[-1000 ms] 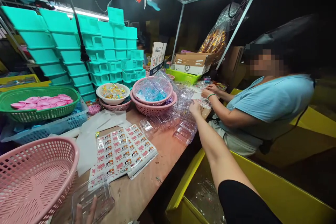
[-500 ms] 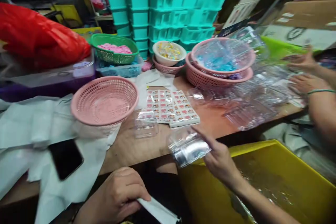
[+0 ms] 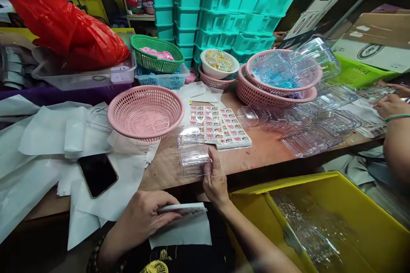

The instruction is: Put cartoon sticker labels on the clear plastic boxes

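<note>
My left hand (image 3: 149, 217) is closed around a folded white paper sheet (image 3: 182, 232), thumb on top, low in front of my lap. Part of the paper's printed side shows along its upper edge. Between the thumb and fingers of my right hand (image 3: 216, 179) is a clear plastic case (image 3: 194, 161), held at the table's front edge. A second clear case (image 3: 188, 135) lies just behind it, and I cannot tell whether the two touch. Sheets of small printed stickers (image 3: 221, 123) lie flat on the table beyond my right hand.
A pink basket (image 3: 145, 113) and a phone (image 3: 98, 175) on white paper lie to the left. Clear cases (image 3: 310, 138) cover the right side, near a co-worker's hand (image 3: 392, 106). Below the edge stands a yellow bin (image 3: 352, 192). Turquoise crates (image 3: 214, 21) rise behind.
My right hand has moved left with the clear case, bringing it up to the other case. My left hand has raised and turned the paper. The whole view has shifted slightly.
</note>
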Available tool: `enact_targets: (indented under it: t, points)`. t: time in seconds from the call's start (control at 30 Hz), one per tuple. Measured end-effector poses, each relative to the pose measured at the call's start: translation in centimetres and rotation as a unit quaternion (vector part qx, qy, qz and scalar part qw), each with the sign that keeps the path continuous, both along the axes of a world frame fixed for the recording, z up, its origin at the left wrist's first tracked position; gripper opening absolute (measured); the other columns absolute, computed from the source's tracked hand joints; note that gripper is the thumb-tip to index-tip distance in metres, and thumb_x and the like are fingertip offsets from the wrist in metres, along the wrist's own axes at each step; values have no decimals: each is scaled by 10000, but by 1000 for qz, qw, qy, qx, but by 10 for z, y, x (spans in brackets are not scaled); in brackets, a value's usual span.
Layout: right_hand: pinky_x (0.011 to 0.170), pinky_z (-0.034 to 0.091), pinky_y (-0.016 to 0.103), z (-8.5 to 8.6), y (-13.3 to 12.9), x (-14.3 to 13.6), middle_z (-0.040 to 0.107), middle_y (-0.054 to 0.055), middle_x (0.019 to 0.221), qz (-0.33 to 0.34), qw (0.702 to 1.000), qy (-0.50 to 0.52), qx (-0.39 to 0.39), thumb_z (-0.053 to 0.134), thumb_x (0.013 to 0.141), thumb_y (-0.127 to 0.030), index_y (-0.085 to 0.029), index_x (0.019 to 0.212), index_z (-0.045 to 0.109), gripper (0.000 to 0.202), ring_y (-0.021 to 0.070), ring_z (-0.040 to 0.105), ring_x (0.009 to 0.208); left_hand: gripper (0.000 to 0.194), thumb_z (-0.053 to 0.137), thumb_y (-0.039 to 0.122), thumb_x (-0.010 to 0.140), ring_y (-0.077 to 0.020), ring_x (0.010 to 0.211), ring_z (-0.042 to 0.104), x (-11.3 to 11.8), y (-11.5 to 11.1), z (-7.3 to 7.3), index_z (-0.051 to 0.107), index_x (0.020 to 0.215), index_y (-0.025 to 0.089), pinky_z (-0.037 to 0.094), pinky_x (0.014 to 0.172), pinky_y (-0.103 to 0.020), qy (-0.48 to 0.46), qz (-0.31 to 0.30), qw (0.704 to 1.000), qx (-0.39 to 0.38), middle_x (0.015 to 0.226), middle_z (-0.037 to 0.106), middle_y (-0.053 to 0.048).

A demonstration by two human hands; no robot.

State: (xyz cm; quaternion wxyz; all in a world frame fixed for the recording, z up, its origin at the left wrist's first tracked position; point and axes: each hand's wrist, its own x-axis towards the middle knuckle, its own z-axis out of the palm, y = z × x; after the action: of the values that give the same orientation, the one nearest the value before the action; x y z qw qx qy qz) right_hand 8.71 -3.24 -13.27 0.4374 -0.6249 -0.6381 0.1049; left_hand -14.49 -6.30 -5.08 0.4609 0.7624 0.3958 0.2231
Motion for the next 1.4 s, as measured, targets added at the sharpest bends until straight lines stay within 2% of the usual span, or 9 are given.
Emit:
enact_targets:
  t: [0.27, 0.4, 0.57, 0.7, 0.83, 1.0, 1.23, 1.33, 1.4]
  points:
    - [1047, 427, 596, -1, 8, 8, 570, 210, 1409, -33, 996, -41, -71, 483, 945, -313, -170, 1498, 361, 584, 332, 595, 1229, 97, 757, 296, 831, -110, 633, 648, 4, 6, -6, 765, 817, 201, 427, 576, -178, 41, 44, 997, -51, 730, 752, 23]
    - [931, 522, 488, 40, -20, 31, 557, 183, 1397, 27, 990, 38, -133, 538, 882, -290, -219, 1498, 361, 645, 298, 597, 1192, 120, 762, 314, 829, -124, 637, 665, 10, 16, -7, 784, 838, 196, 416, 555, -181, 47, 48, 996, -52, 739, 769, 8]
    - [894, 536, 348, 93, -45, 29, 697, 84, 1142, 253, 938, 91, -217, 694, 840, -358, -244, 1193, 659, 373, 233, 649, 1046, 125, 743, 298, 852, -128, 599, 658, 27, 28, -5, 798, 841, 187, 404, 561, -199, 67, -37, 997, -13, 702, 770, -6]
    - [675, 533, 270, 88, -45, 20, 713, 28, 768, 227, 908, 173, -306, 694, 860, -356, -193, 831, 714, 166, 169, 657, 717, 189, 774, 329, 814, -143, 681, 686, 34, 34, -9, 790, 953, 202, 443, 595, -194, 39, -35, 997, -60, 804, 788, -6]
    - [582, 500, 241, 73, -46, 26, 701, 18, 739, 198, 903, 208, -318, 720, 839, -404, -171, 884, 726, 237, 146, 632, 647, 190, 792, 339, 776, -142, 672, 668, 29, 39, -15, 787, 855, 166, 436, 569, -184, 19, -21, 992, -124, 758, 772, -18]
    - [617, 531, 262, 66, -51, 36, 733, 31, 789, 196, 943, 135, -232, 667, 899, -329, -195, 923, 723, 148, 157, 666, 679, 251, 717, 386, 828, -94, 527, 558, 28, 44, -17, 775, 784, 146, 368, 482, -179, 42, -65, 980, -185, 646, 715, -14]
    - [855, 548, 399, 54, -65, 39, 738, 55, 1139, 166, 971, -86, 147, 678, 854, -99, -359, 1039, 780, 335, 218, 665, 991, 433, 837, 529, 638, -82, 499, 511, 31, 50, -31, 674, 706, 133, 352, 459, -184, -9, -61, 924, -377, 607, 658, 7]
    - [783, 568, 411, 60, -70, 38, 751, 54, 1034, 150, 978, -5, 145, 716, 842, -173, -370, 922, 794, 227, 232, 667, 928, 469, 881, 521, 556, -90, 501, 531, 29, 49, -32, 643, 685, 138, 375, 473, -195, -38, -75, 894, -440, 608, 666, 9]
    - [726, 575, 417, 72, -63, 38, 746, 75, 915, 112, 982, 133, 67, 704, 868, -305, -312, 829, 784, 90, 239, 677, 845, 399, 862, 479, 622, -111, 536, 577, 26, 45, -29, 672, 724, 142, 406, 498, -206, -27, -59, 918, -391, 636, 690, -1]
